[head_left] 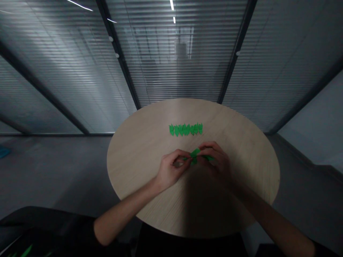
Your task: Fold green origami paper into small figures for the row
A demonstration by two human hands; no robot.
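Observation:
A thin green piece (195,152), apparently folded paper, is held between both hands above the round table. My left hand (173,166) is closed, thumb and forefinger pinching the piece's left end. From the other side, my right hand (217,162) grips it with bent fingers. More green (209,157) shows under the right fingers; whether it belongs to the same piece I cannot tell. Farther back, several small green pointed pieces (185,129) lie side by side in a neat row, apart from both hands.
The round wooden table (134,153) has a curved edge close to both forearms. Behind it stands a glass wall with blinds (177,78) and dark frames. A dark chair (48,225) is at the lower left, and a blue object (4,151) lies on the floor.

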